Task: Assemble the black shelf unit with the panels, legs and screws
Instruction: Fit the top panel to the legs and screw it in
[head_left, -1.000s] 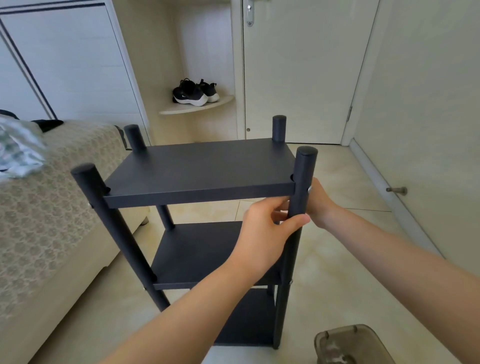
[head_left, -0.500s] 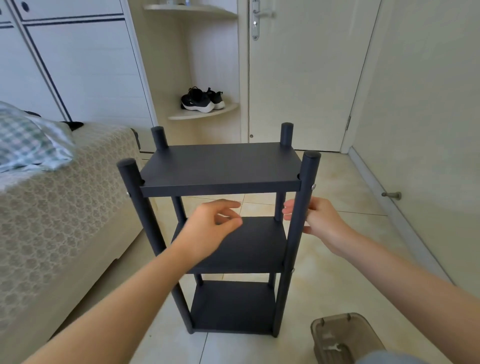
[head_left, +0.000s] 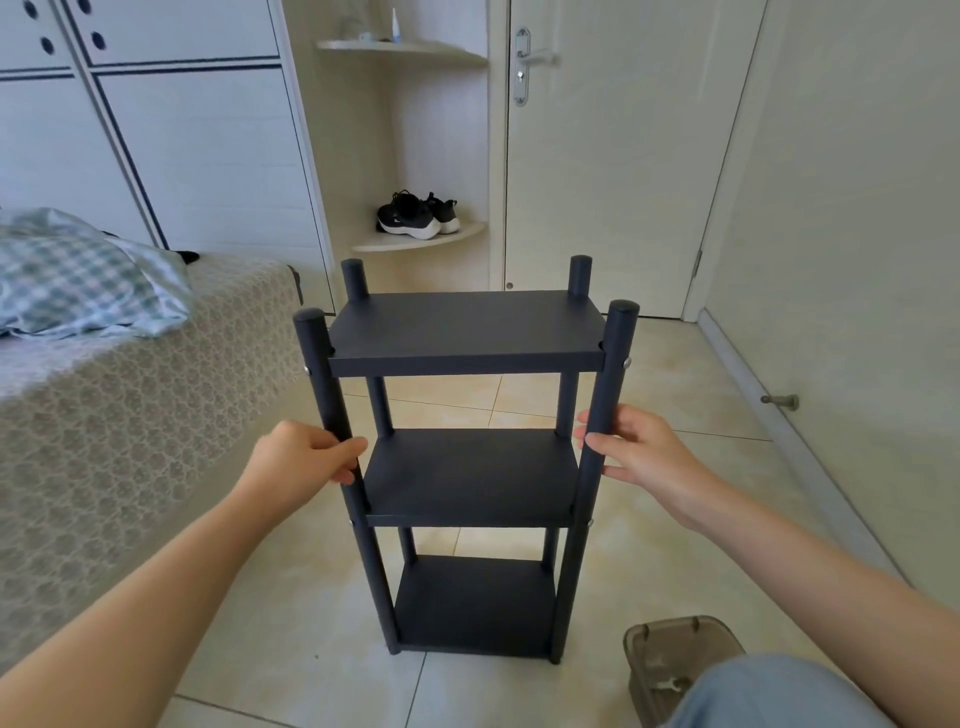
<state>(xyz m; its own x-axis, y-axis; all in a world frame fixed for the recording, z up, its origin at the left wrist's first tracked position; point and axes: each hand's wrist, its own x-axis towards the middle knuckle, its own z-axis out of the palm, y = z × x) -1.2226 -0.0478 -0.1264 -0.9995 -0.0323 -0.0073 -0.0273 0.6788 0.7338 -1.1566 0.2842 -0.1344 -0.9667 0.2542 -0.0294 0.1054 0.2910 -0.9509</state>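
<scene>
The black shelf unit (head_left: 467, 332) stands upright on the tiled floor, three panels between four round legs. Silver screw heads show on the two near legs beside the top panel. My left hand (head_left: 306, 457) grips the near left leg (head_left: 324, 395) between the top and middle panels. My right hand (head_left: 634, 452) holds the near right leg (head_left: 610, 384) at about the same height, fingers wrapped round it.
A bed (head_left: 135, 405) with a patterned cover and a checked pillow (head_left: 78, 275) stands close on the left. A smoky plastic box (head_left: 675, 660) with small parts sits on the floor at lower right, next to my knee (head_left: 769, 696). Doors and a corner shelf with sneakers (head_left: 415, 218) lie behind.
The shelf went from tilted to standing upright. My left hand let go of the near right leg and moved across to grip the near left leg. My right hand stays on the right leg.
</scene>
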